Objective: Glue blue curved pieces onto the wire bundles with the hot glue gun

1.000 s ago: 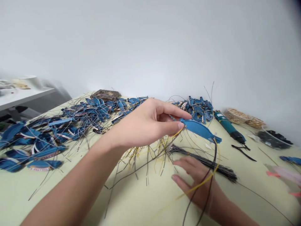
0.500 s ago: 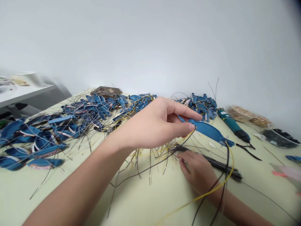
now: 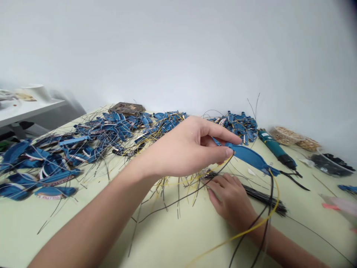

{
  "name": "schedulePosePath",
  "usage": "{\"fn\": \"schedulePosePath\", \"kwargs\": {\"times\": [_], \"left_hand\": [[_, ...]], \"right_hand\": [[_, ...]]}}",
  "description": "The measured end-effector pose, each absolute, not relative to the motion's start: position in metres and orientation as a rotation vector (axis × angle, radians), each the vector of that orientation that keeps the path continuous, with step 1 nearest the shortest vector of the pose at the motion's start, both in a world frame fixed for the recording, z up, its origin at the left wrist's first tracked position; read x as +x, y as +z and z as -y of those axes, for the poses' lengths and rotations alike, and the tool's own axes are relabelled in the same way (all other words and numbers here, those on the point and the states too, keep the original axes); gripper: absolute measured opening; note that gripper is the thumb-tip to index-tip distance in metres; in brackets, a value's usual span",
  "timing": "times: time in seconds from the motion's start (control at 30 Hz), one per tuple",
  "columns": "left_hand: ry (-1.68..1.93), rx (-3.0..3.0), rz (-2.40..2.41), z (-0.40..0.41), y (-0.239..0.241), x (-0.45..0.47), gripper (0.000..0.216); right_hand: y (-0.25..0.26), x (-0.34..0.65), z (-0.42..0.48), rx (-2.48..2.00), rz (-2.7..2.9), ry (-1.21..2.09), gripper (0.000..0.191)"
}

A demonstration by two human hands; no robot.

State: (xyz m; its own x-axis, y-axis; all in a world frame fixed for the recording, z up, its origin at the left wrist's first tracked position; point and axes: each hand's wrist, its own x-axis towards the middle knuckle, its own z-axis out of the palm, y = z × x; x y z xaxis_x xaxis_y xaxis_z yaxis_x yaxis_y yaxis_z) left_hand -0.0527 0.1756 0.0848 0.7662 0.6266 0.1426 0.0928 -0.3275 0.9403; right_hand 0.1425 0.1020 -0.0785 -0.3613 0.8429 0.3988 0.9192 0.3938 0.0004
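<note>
Pinching a blue curved piece (image 3: 249, 156) between thumb and forefinger, the left hand (image 3: 186, 149) holds it raised above the table (image 3: 173, 238), fingers clamped on its near end; yellow and black wires (image 3: 269, 208) trail down from its far end. Right hand (image 3: 230, 197) lies lower, fingers half curled on a bundle of black strips (image 3: 264, 199), grip unclear. Teal power tool (image 3: 275, 149) farther right; label unreadable.

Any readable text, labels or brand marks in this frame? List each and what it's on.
None readable.
White label on the teal tool: too small to read.
Pale bands on the blue pieces at left: lettering blurred.
Blue piece held in the left hand: no text visible.
</note>
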Motion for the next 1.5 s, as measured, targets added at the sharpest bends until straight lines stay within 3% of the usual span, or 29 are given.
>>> {"fn": "schedulePosePath", "kwargs": {"times": [0.23,0.43,0.57,1.07,1.33,1.5], "left_hand": [[0.604,1.857,-0.529,-0.174,0.086,-0.051,0.031],[0.59,1.888,-0.55,-0.173,0.087,-0.052,0.03],[0.583,1.89,-0.544,-0.173,0.088,-0.052,0.029],[0.585,1.866,-0.522,-0.174,0.085,-0.05,0.029],[0.569,1.877,-0.532,-0.173,0.085,-0.05,0.03],[0.564,1.892,-0.516,-0.173,0.085,-0.049,0.029]], "right_hand": [[-0.073,0.138,-0.106,-1.438,2.331,-0.424,0.018],[-0.083,0.138,-0.111,-1.434,2.247,-0.504,0.002],[-0.085,0.141,-0.106,-1.462,2.219,-0.48,0.003],[-0.079,0.149,-0.085,-1.467,2.247,-0.228,0.016],[-0.074,0.175,-0.06,-1.485,2.199,0.026,0.009],[-0.079,0.19,-0.052,-1.55,2.193,0.198,0.02]]}}
